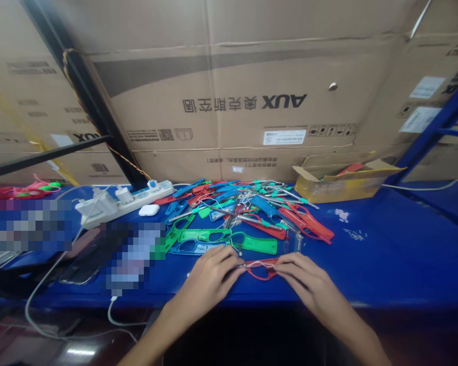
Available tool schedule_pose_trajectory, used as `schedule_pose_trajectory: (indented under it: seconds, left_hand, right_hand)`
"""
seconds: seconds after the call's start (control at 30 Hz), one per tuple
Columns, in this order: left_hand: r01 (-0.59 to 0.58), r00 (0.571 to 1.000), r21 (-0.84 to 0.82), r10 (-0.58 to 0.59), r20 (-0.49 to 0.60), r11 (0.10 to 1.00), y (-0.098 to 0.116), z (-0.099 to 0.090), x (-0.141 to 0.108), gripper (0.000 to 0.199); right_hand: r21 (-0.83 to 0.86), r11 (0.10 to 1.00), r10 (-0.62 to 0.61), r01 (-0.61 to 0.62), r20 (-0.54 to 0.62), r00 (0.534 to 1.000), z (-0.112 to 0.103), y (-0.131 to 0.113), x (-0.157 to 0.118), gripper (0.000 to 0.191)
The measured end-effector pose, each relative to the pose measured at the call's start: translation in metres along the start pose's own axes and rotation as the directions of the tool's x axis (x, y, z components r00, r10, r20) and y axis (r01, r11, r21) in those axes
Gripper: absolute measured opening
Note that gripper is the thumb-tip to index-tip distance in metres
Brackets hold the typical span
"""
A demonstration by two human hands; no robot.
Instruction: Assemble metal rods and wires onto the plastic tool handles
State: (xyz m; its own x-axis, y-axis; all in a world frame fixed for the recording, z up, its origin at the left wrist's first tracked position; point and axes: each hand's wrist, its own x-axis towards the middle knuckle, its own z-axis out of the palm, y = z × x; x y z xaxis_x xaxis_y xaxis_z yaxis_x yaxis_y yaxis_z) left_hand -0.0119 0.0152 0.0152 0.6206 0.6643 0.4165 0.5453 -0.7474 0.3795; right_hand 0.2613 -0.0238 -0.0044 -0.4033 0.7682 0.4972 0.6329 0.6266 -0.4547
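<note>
Near the front edge of the table, a red lighter casing (262, 275) with an oval opening and a thin white wire lies between my hands. My left hand (215, 270) pinches its left end, where a small dark metal part shows by the fingertips. Closed on its right end is my right hand (306, 277). Just beyond lie a green casing half (256, 243) and a blue casing half (193, 247). Behind these spreads a heap of red, blue and green casings with metal lighter tubes (257, 219) and white wires.
A small open carton (338, 185) stands at the back right. Small pinkish parts (341, 215) and tiny metal pins (354, 234) lie on the blue table (397, 254). To the left are a power strip (127, 203), a white earbud case (149, 210) and a charging cable (46, 274).
</note>
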Motion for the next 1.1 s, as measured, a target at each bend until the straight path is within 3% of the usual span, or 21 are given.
schedule_pose_trajectory:
  seconds: [0.37,0.6,0.77,1.1]
  left_hand:
    - [-0.023,1.000,0.011,0.023,-0.017,1.000,0.0002,0.0016,0.0005,0.018]
    - [-0.013,1.000,0.021,0.014,-0.003,1.000,0.0007,0.0010,-0.0001,0.015]
    - [-0.025,1.000,0.034,0.025,-0.006,0.999,-0.0004,0.0018,-0.0013,0.016]
    - [-0.046,0.999,0.053,0.046,-0.011,0.998,-0.0003,0.0020,-0.0012,0.018]
  right_hand:
    - [-0.058,0.998,-0.023,0.027,0.072,0.997,-0.0037,0.0055,-0.0045,0.023]
    - [-0.033,0.998,0.056,-0.052,0.105,0.993,-0.0053,0.0013,-0.0009,0.022]
    - [0.045,0.989,0.143,-0.144,0.033,0.989,-0.0038,0.0000,-0.0004,0.021]
    - [0.075,0.993,0.089,-0.089,-0.003,0.996,-0.0041,-0.0031,0.0012,0.017]
